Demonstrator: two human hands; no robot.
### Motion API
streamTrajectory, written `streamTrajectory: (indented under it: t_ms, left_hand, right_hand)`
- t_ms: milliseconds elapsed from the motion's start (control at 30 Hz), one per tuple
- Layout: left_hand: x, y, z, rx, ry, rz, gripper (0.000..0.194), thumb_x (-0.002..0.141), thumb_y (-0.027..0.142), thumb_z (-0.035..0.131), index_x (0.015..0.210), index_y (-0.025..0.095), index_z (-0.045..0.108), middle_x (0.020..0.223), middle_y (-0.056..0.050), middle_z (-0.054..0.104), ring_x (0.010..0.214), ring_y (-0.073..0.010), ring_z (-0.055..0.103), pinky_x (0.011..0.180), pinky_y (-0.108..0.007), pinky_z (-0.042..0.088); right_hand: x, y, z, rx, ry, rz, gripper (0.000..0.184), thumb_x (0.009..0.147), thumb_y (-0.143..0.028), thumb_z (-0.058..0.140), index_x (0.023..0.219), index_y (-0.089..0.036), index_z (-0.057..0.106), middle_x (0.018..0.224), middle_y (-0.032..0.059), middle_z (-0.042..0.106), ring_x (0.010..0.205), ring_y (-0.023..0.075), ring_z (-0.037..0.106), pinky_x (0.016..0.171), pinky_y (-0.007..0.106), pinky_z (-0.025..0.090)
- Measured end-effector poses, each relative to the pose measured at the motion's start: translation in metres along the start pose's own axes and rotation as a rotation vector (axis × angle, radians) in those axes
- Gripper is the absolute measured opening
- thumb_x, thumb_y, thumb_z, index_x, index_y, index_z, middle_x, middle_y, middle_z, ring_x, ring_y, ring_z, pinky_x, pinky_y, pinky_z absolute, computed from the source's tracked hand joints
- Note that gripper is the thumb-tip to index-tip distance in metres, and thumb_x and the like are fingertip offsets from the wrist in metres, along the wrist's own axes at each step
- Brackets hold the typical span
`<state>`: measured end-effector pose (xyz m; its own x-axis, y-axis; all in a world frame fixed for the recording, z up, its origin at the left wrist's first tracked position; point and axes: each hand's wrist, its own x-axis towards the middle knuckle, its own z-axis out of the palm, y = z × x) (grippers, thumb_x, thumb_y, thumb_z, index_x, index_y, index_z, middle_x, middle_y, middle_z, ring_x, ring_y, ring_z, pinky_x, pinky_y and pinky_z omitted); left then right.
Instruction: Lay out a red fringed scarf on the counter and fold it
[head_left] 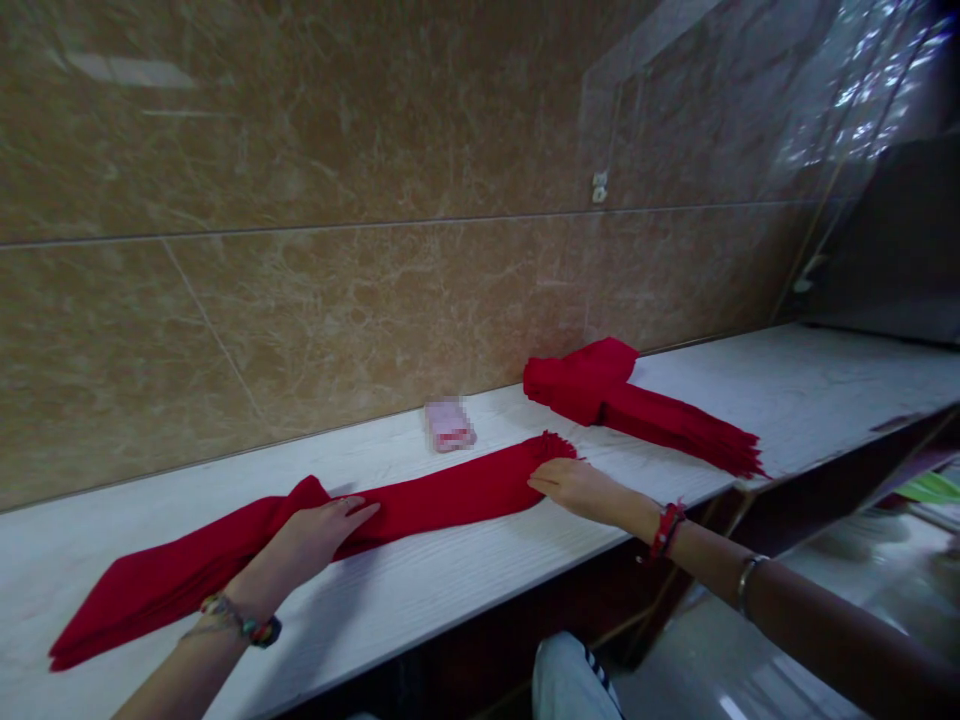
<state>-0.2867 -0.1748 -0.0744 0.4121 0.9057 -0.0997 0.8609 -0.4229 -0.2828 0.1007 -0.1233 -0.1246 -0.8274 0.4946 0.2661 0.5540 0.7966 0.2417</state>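
A long red scarf (450,495), folded lengthwise, lies along the white tabletop in front of me. My left hand (311,540) rests on it left of the middle, fingers stretched over the cloth where a fold stands up. At the scarf's fringed right end, my right hand (574,485) has its fingers pressed together on the edge of the fabric. The scarf's left end reaches the table's left part in a layered fold. A second red scarf (577,380), folded over itself with its fringe pointing right, lies beyond my right hand, touched by neither hand.
A small pinkish packet (448,425), blurred out, lies between the scarf and the tiled wall (360,320). A dark panel-like object (892,250) stands at the table's far right. The white table's (480,570) front edge runs close to my knee (570,680).
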Motion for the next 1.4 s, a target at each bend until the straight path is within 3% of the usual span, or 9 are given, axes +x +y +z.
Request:
streamTrajectory:
  t_ms: [100, 233, 400, 500, 600, 733, 867, 1000, 1400]
  left_hand:
    - [-0.004, -0.015, 0.002, -0.007, 0.054, -0.026, 0.053, 0.076, -0.002, 0.029, 0.117, 0.021, 0.054, 0.119, -0.007, 0.056, 0.102, -0.0186, 0.056, 0.085, -0.029, 0.046]
    - [-0.005, -0.029, 0.007, -0.004, 0.121, -0.128, 0.051, 0.078, 0.001, 0.029, 0.122, 0.018, 0.049, 0.110, -0.009, 0.061, 0.095, -0.0205, 0.060, 0.080, -0.032, 0.049]
    - [-0.003, -0.032, 0.022, -0.010, 0.096, -0.130, 0.051, 0.071, -0.002, 0.034, 0.113, 0.017, 0.057, 0.113, -0.009, 0.060, 0.101, -0.0215, 0.057, 0.089, -0.033, 0.044]
    - [-0.003, -0.038, 0.025, -0.031, 0.120, -0.161, 0.051, 0.075, 0.000, 0.029, 0.115, 0.016, 0.055, 0.109, -0.010, 0.062, 0.095, -0.0219, 0.060, 0.085, -0.035, 0.047]
    - [-0.003, -0.047, 0.014, 0.003, 0.174, -0.197, 0.051, 0.078, 0.002, 0.026, 0.122, 0.014, 0.049, 0.110, -0.012, 0.061, 0.091, -0.0235, 0.062, 0.079, -0.037, 0.050]
    - [-0.007, -0.047, 0.006, 0.045, 0.297, -0.194, 0.053, 0.078, 0.003, 0.024, 0.126, 0.014, 0.044, 0.122, -0.011, 0.053, 0.100, -0.0243, 0.057, 0.086, -0.039, 0.047]
    - [-0.015, -0.033, 0.029, 0.030, 0.259, -0.103, 0.060, 0.072, -0.004, 0.025, 0.121, 0.017, 0.050, 0.125, -0.007, 0.051, 0.105, -0.0207, 0.055, 0.089, -0.034, 0.047]
    - [-0.020, -0.024, 0.052, 0.116, 0.217, -0.099, 0.058, 0.071, -0.007, 0.025, 0.119, 0.013, 0.052, 0.125, -0.009, 0.051, 0.106, -0.0199, 0.054, 0.092, -0.032, 0.044]
    - [-0.021, -0.029, 0.063, 0.062, 0.171, -0.112, 0.063, 0.068, -0.007, 0.023, 0.124, 0.011, 0.046, 0.129, -0.011, 0.046, 0.113, -0.0196, 0.048, 0.096, -0.032, 0.040]
  right_hand:
    - [0.001, 0.007, 0.000, -0.014, 0.069, 0.061, 0.029, 0.080, -0.005, 0.042, 0.102, -0.012, 0.059, 0.097, 0.0124, 0.063, 0.088, 0.0190, 0.057, 0.079, 0.034, 0.045]
    - [0.016, 0.015, -0.012, 0.037, 0.101, 0.146, 0.029, 0.080, -0.005, 0.041, 0.103, -0.013, 0.058, 0.099, 0.0131, 0.061, 0.093, 0.0200, 0.055, 0.083, 0.036, 0.043]
    - [0.032, 0.018, -0.009, 0.155, -0.047, 0.090, 0.042, 0.069, -0.004, 0.050, 0.110, -0.015, 0.057, 0.108, 0.0089, 0.060, 0.104, 0.0206, 0.051, 0.091, 0.035, 0.038]
    - [0.036, 0.028, -0.008, 0.169, -0.100, 0.084, 0.040, 0.071, -0.001, 0.046, 0.106, -0.015, 0.060, 0.104, 0.0069, 0.064, 0.097, 0.0178, 0.056, 0.088, 0.030, 0.041]
    - [0.044, 0.049, -0.018, 0.079, 0.026, 0.093, 0.036, 0.077, -0.001, 0.042, 0.106, -0.013, 0.059, 0.103, 0.0095, 0.064, 0.094, 0.0178, 0.058, 0.085, 0.031, 0.043]
    - [0.047, 0.067, -0.022, -0.095, 0.231, 0.000, 0.033, 0.083, -0.004, 0.040, 0.112, -0.011, 0.054, 0.114, 0.0130, 0.058, 0.105, 0.0198, 0.053, 0.090, 0.038, 0.039]
    - [0.032, 0.059, 0.004, -0.144, 0.132, -0.134, 0.034, 0.084, -0.005, 0.040, 0.114, -0.015, 0.052, 0.113, 0.0110, 0.058, 0.104, 0.0173, 0.053, 0.088, 0.036, 0.040]
    - [0.023, 0.052, 0.023, -0.162, 0.058, -0.131, 0.033, 0.084, -0.005, 0.041, 0.114, -0.013, 0.052, 0.115, 0.0111, 0.058, 0.104, 0.0184, 0.053, 0.086, 0.035, 0.041]
    - [0.020, 0.047, 0.018, -0.104, -0.018, -0.056, 0.038, 0.085, -0.005, 0.038, 0.120, -0.014, 0.048, 0.122, 0.0106, 0.053, 0.112, 0.0206, 0.047, 0.090, 0.038, 0.038]
